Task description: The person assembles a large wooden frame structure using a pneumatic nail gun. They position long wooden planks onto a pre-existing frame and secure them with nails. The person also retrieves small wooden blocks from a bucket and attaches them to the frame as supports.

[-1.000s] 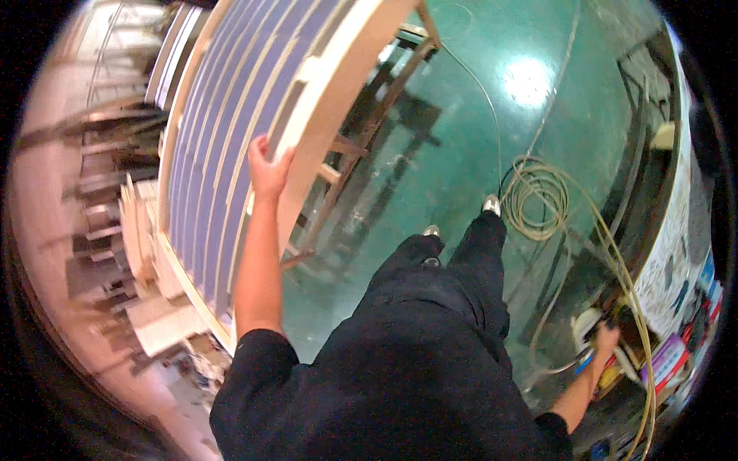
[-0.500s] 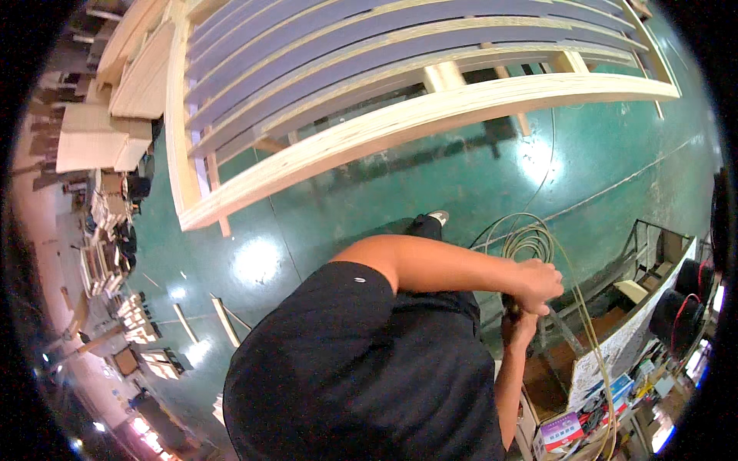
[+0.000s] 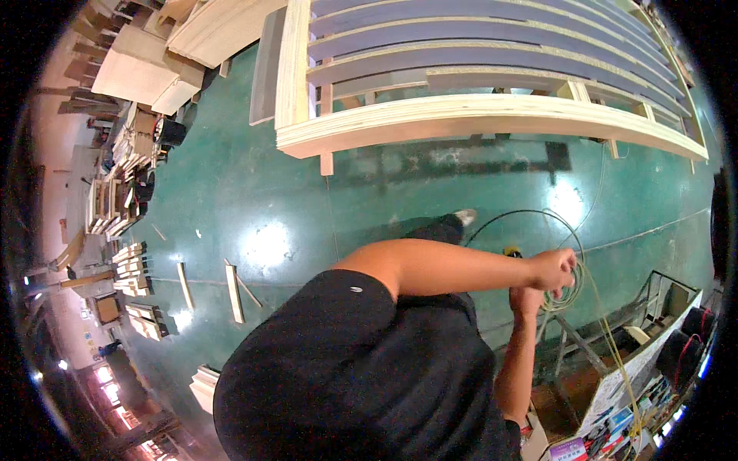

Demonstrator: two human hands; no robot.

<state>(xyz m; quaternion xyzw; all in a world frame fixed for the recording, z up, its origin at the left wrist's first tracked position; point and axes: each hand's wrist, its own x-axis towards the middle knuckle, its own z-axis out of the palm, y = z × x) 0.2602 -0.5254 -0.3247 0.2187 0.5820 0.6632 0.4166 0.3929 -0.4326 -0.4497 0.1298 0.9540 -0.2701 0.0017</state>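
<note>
Yellowish hose (image 3: 570,253), coiled in loops above the green floor (image 3: 254,200), was gripped by the closed left hand (image 3: 555,269) with the right hand (image 3: 527,298) clasping just beneath.

A single head-worn fisheye view is looking steeply down from above the person's own shoulders — the dark shirt (image 3: 361,376) is filling the lower middle, close to the lens. The green floor (image 3: 254,192) is lying well below, and the long wooden frame (image 3: 477,115) is curving across the top, bent by the lens. A dark round rim is ringing the picture, so the corners are showing nothing. No second view is sharing the scene — this one alone is covering it.
</note>
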